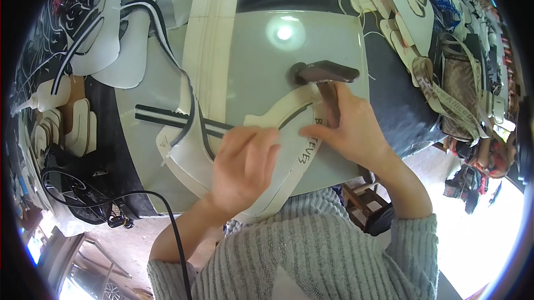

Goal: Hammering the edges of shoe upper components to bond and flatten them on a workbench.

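My right hand (pixel 353 127) is wrapped round the handle of a dark hammer (pixel 332 71), whose head lies sideways just beyond my fingers. Under that hand is a white curved pattern piece (pixel 286 175) with handwritten black marks, and a thin black strip (pixel 296 115) runs along its inner part. My left hand (pixel 245 166), slightly blurred, hovers over or rests on the piece's left part with its fingers curled in. A black-and-white striped band (pixel 178 119) reaches to those fingers; what they pinch is hidden. Another black-and-white strip (pixel 186 77) loops down beside it.
A long cream template (pixel 208 44) lies on the grey work board (pixel 267 44). White cut pieces (pixel 130 50) and strips are heaped at the left, near a white squeeze bottle (pixel 53 93). More pieces (pixel 409 16) and a strap (pixel 431 86) lie at the right. A black cable (pixel 161 200) crosses my left forearm.
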Available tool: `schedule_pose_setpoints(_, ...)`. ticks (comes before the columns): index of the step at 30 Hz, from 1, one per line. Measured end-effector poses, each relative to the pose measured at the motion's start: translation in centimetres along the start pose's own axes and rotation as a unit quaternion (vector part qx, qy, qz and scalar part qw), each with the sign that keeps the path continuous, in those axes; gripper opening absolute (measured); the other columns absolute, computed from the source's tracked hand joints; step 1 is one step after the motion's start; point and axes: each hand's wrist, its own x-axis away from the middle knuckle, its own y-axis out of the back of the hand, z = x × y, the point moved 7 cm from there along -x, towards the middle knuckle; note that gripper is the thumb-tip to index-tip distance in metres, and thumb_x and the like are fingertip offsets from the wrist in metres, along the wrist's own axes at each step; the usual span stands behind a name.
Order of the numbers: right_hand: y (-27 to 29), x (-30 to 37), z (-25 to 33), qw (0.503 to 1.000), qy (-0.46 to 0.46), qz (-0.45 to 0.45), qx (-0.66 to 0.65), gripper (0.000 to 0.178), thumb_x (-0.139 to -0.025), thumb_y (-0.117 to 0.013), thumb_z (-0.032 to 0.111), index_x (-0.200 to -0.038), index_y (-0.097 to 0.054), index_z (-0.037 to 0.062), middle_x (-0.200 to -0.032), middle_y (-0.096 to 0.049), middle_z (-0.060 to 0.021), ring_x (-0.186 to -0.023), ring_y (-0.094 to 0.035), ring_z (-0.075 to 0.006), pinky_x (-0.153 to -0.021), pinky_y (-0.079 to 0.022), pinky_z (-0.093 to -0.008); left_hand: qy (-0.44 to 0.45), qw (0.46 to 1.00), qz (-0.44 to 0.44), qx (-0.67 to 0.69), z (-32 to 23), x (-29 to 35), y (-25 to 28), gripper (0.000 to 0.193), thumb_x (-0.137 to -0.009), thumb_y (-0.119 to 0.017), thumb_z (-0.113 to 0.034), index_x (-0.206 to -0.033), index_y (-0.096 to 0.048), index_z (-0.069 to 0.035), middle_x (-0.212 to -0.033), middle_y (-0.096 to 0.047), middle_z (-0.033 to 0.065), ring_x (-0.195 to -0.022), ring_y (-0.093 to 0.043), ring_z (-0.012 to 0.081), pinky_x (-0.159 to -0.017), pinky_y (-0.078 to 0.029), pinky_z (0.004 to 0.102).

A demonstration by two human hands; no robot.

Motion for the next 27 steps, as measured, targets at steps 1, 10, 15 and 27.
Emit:
schedule_pose_setpoints(1,-0.1,0.1,0.4,0.999,0.031,-0.004,0.016,0.056,-0.072,-0.085,0.023,-0.103,-0.045,-0.0007,-0.067,-0.062,-0.0153,-0.061,-0.063,-0.0355,-0.058,-0.048,-0.0437,0.000,1.000,0.004,-0.001,-0.1,-0.4,0.0,0.040,-0.074,-0.073,0.004,-0.111,-0.057,0.002,-0.091,-0.065,0.0116,-0.085,-0.062,0.0269,-0.075,-0.052,0.0396)
schedule_pose_setpoints(10,-0.6,-0.2,-0.2,0.995,0.079,0.022,0.063,0.056,-0.075,-0.083,0.028,-0.095,-0.041,-0.0023,-0.070,-0.061,-0.0214,-0.074,-0.062,-0.0454,-0.064,-0.047,-0.0479,-0.030,0.975,0.076,-0.206,-1.9,-3.2,-1.6,0.043,-0.080,-0.070,0.007,-0.118,-0.051,0.004,-0.076,-0.061,0.0106,-0.063,-0.061,0.0235,-0.056,-0.052,0.0316)
schedule_pose_setpoints(15,-0.5,0.0,0.1,0.994,0.094,0.012,0.060,0.054,-0.075,-0.083,0.028,-0.091,-0.041,-0.0020,-0.071,-0.060,-0.0220,-0.075,-0.062,-0.0462,-0.065,-0.047,-0.0490,-0.014,0.977,0.064,-0.204,-1.7,-3.5,-1.9,0.041,-0.078,-0.067,0.009,-0.116,-0.053,0.003,-0.072,-0.059,0.0083,-0.059,-0.060,0.0225,-0.054,-0.051,0.0324)
schedule_pose_setpoints(27,-0.5,0.1,-0.7,0.991,0.129,-0.004,0.021,0.052,-0.073,-0.084,0.026,-0.093,-0.043,-0.0005,-0.072,-0.062,-0.0201,-0.074,-0.063,-0.0442,-0.064,-0.047,-0.0488,0.140,0.979,0.116,-0.090,0.4,-3.9,-1.7,0.049,-0.081,-0.071,0.003,-0.123,-0.045,-0.001,-0.079,-0.066,0.0086,-0.068,-0.069,0.0203,-0.064,-0.057,0.0290)
